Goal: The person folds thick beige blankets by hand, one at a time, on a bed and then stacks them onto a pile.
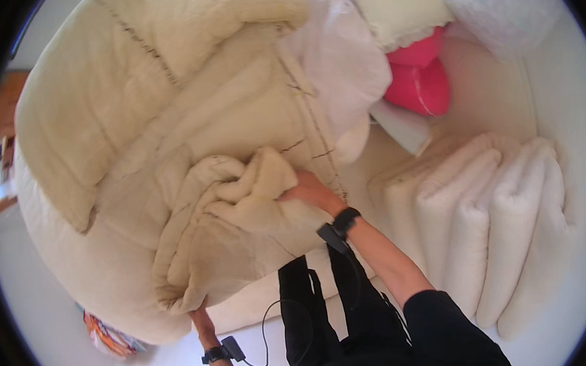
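A thick cream quilt (235, 237) lies partly rolled and bunched in front of me, with dark stitched lines along its seams. At its right side my right hand (309, 189) is closed on a raised fold, the fingertips hidden by the cloth. My left hand (200, 314) grips the near left corner low down, its fingers mostly behind the fabric. Beyond, a larger part of the padded cream bedding (154, 30) is folded over on the left. Each wrist wears a black band with a small box.
Folded white padded quilts (487, 217) stand at the right. Toward the back are a pale lilac cloth (339, 57), a cream frilled pillow (400, 14), a bright pink item (419, 83) and a clear plastic bag (508, 18). A colourful bundle (109, 333) rests on the floor at lower left.
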The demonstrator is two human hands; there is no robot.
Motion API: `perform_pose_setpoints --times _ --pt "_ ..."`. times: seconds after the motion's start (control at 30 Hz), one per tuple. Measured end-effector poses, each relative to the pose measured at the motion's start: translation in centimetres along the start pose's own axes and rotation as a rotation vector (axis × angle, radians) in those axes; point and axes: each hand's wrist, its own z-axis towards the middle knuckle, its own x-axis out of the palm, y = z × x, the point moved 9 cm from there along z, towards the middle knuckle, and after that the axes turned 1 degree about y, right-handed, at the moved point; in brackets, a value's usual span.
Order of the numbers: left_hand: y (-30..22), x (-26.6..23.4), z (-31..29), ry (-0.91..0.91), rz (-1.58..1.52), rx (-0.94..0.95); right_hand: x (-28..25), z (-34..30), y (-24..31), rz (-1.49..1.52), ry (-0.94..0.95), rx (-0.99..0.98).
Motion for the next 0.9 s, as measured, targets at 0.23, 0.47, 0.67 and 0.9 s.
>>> perform_pose_setpoints --times 0.23,0.47,0.67,0.9 --pt "0.3 0.6 -1.1 0.024 -0.087 -0.098 1.3 -3.5 0.5 0.125 0.042 0.052" --pt "0.9 -4.6 -5.6 0.037 0.129 -0.074 -4.6 -18.5 -0.6 0.094 -0.064 0.103" --pt "-3.2 -1.3 1.0 0.141 0.309 0.194 -8.5 -14.8 -4.4 0.042 -0.367 -0.131" --pt "-5.2 10.6 9.9 0.295 0.151 0.076 -10.3 -3.4 -10.5 0.289 -0.349 0.172"
